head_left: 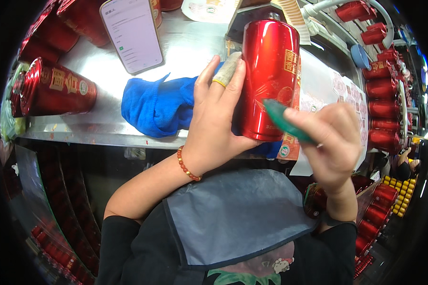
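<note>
A glossy red bottle (270, 71) with gold lettering and a short neck rests on a blue cloth (154, 107) at the bench's front. My left hand (214, 116) braces it, fingers along its left side and thumb at its base. One of these fingers wears a pale cloth finger cover (228, 70) with a yellow edge. My right hand (335, 137) pinches a flat green scraper (286, 122), whose tip lies against the lower front of the bottle. That hand is slightly blurred. Under the bottle's right side shows a red-and-gold printed sheet (294, 137).
A phone (133, 38) with a lit screen stands behind the cloth. Another red bottle (64, 90) lies to the left on the metal bench (95, 130). White printed sticker sheets (328, 80) cover the right side. Rows of red bottles (384, 107) stand farther right, near a blue bowl (359, 56).
</note>
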